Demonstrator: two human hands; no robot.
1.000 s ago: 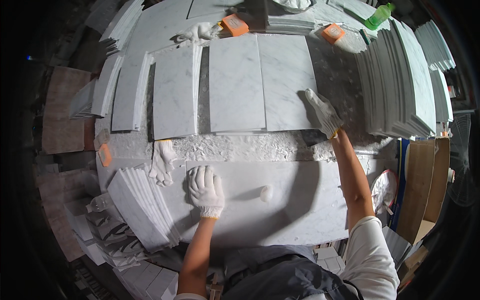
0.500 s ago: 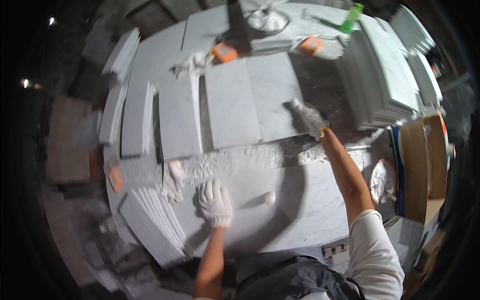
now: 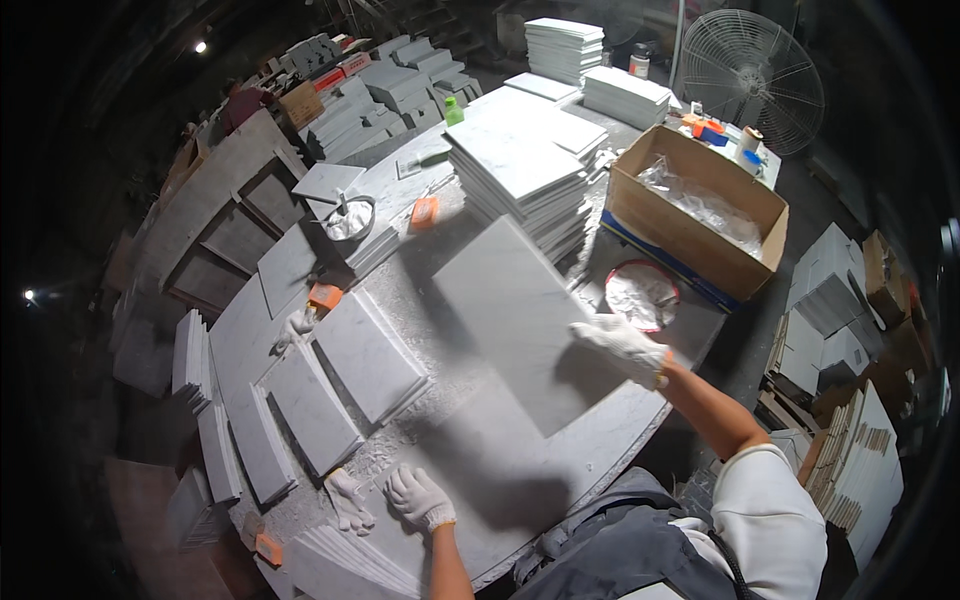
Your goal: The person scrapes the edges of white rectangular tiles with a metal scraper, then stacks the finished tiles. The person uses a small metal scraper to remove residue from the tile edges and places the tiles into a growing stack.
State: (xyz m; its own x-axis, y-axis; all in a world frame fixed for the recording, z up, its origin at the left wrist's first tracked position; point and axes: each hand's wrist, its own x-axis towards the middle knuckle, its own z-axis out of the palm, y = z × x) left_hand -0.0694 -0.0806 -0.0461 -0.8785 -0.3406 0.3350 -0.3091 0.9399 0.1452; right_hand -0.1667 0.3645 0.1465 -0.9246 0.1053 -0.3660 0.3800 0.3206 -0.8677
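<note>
My right hand [image 3: 622,345], in a white knit glove, grips the right edge of a grey-white marble tile [image 3: 500,320]. The tile is held above the table, tilted, and its shadow falls on the surface below. It is beside a tall stack of similar tiles [image 3: 520,150]. My left hand [image 3: 415,497], gloved too, rests on the table's near part with fingers slightly bent and nothing visible in them. Just left of it lies a loose white glove [image 3: 349,502]. Smaller tile stacks [image 3: 370,355] stand beyond, to the left.
An open cardboard box [image 3: 690,210] with clear plastic stands at the right, beside a red-rimmed bowl of white material [image 3: 643,297]. Orange blocks [image 3: 425,212], a bucket [image 3: 350,217] and a green bottle [image 3: 453,111] are farther off. A large fan [image 3: 750,80] stands at the back right.
The view has swung toward the right. My right hand, earlier at the side of a flat pair of tiles, now has a tile lifted and moved rightward. My left hand stays on the table.
</note>
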